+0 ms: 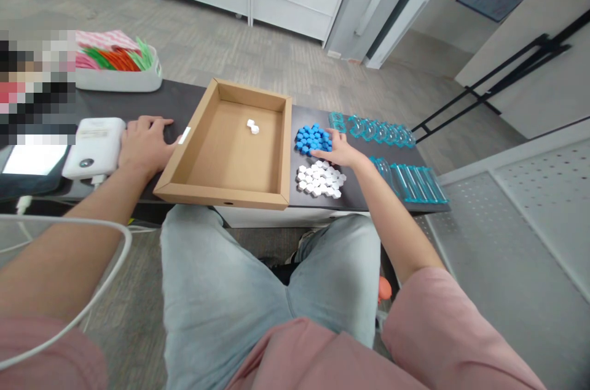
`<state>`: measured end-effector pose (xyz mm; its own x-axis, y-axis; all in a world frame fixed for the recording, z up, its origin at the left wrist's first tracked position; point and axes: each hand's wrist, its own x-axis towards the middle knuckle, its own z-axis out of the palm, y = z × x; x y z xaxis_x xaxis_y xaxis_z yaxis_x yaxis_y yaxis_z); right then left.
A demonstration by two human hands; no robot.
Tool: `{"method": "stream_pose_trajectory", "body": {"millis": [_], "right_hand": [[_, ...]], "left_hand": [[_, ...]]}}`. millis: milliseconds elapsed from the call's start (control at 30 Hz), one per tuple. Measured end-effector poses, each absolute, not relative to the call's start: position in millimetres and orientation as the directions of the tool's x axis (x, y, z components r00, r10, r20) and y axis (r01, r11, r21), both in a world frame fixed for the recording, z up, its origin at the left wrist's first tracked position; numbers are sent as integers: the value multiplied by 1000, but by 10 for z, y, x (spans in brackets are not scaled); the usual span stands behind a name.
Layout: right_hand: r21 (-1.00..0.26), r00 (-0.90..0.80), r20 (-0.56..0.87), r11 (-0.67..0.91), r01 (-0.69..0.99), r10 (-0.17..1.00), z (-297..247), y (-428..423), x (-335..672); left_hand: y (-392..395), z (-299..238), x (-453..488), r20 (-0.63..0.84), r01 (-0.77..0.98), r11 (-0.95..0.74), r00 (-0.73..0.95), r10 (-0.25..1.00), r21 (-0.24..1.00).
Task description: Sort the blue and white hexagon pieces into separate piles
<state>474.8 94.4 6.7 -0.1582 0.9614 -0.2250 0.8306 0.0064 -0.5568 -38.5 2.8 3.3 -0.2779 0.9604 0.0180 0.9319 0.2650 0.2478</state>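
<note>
**At the right half of the dark table (182, 98): right hand (326, 142) at the blue pieces (306, 139)**

Between the cardboard box (235, 163) and the turquoise plastic parts (381, 131), blue pieces in one tight cluster, with a white cluster (319, 180) just nearer the body. Over the blue cluster's right edge, right thumb and forefinger apart, pointing inward. On the box floor, two loose white pieces (254, 129), together. Beside the box's left wall, left hand (148, 145) with fingers apart, apparently gripping nothing; close by its outer side, a white device (94, 147) on a cable.

Probably light, stiff and tough, to judge by the small, chunky, plastic-looking shapes; perhaps smooth enough to skid when nudged. Best pinched singly across opposite sides, starting from the cluster's edge.

Partly hidden under the right hand: the cluster's right margin. Impossible to tell whether any piece is touched there. Too small to make out: holes, joints, exact count. Also unclear: contact between left thumb and box wall.
</note>
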Motion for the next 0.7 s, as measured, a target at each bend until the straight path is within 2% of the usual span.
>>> {"method": "stream_pose_trajectory", "body": {"millis": [267,533,700], "right_hand": [[-454,-183,-180,83,887,967,-12,1093,4652],[-560,-136,-240,-23,828,961,-16,1121,4559],[-517,-197,-175,80,852,965,-24,1107,4586]], "left_hand": [[44,23,-407,6,927,270,-281,960,260],[43,3,-414,9,930,274,-284,959,246],[51,-35,-432,37,934,262,-279,960,242]]}}
